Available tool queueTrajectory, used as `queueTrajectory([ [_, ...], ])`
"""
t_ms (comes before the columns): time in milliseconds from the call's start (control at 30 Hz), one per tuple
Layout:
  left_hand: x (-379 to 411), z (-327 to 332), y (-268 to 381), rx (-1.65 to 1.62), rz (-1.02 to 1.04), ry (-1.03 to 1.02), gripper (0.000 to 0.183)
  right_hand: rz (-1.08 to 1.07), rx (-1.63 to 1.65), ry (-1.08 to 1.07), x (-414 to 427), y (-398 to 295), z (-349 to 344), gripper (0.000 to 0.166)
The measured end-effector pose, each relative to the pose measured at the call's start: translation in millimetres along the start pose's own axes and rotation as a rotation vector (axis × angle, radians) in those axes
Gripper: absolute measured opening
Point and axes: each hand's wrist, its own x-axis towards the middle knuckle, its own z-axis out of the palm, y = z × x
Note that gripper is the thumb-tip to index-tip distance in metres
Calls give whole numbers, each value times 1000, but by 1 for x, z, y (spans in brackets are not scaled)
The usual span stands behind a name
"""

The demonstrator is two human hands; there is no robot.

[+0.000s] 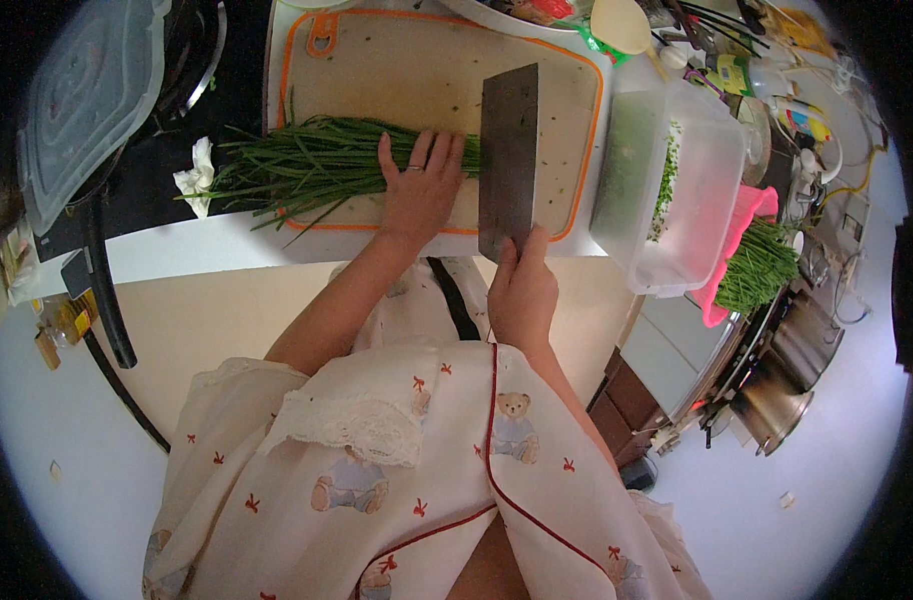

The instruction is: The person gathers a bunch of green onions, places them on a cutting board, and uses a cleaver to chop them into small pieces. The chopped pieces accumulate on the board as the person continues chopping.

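Note:
A bundle of long green chives (314,161) lies across the orange-rimmed cutting board (404,60), its loose tips reaching past the board's left edge. My left hand (426,180) presses down on the bundle near its right end, fingers spread over the stalks. In my right hand (524,292) is the handle of a broad cleaver (509,157). The blade stands just right of my left fingers, at the end of the bundle. It hides whatever part of the stalks lies behind it. Small green bits dot the board.
Right of the board sits a clear plastic container (674,255) with chopped green bits inside. Beyond it, a pink basket (756,199) holds more chives (760,266). At left are a translucent lid (88,97), a black pan handle (107,292) and a crumpled white tissue (196,178).

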Motion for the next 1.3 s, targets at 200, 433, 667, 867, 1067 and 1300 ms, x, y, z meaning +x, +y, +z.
queueTrajectory([
  [200,1,4,2,-2,2,9,52,38,-28,-22,17,-15,18,20],
  [433,3,5,1,41,20,33,52,-114,49,100,28,11,18,19],
  [667,0,3,1,39,16,96,51,-141,147,227,8,17,-15,22],
  [867,0,4,0,14,29,73,52,-120,155,155,4,14,-3,22],
  [1067,-1,6,1,-28,17,107,54,-146,153,140,0,7,4,21],
  [1300,0,10,1,9,18,65,47,-159,74,112,4,11,11,19],
])
